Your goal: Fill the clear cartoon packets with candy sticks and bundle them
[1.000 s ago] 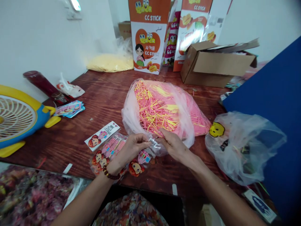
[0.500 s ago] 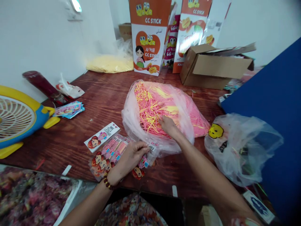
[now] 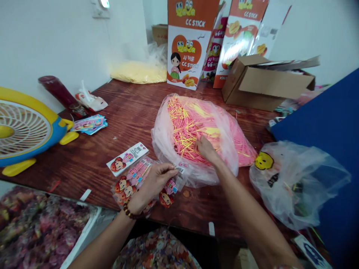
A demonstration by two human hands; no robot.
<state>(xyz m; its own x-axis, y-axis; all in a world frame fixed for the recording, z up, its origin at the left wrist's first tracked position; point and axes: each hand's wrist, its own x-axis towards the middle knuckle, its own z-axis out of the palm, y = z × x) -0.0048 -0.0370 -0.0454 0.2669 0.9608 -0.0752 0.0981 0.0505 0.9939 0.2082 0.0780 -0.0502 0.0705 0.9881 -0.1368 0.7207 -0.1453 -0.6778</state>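
Apparently picking is the step: the left hand (image 3: 157, 180) pinches a clear printed packet (image 3: 181, 174), the right hand (image 3: 206, 148) — grip unclear — is among pink-and-yellow sticks (image 3: 182, 129), the next move calling for delicacy.

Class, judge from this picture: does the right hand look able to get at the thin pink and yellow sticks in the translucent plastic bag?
Probably yes: the translucent plastic bag gapes open, and the right hand is at the sticks, with nothing visible in between.
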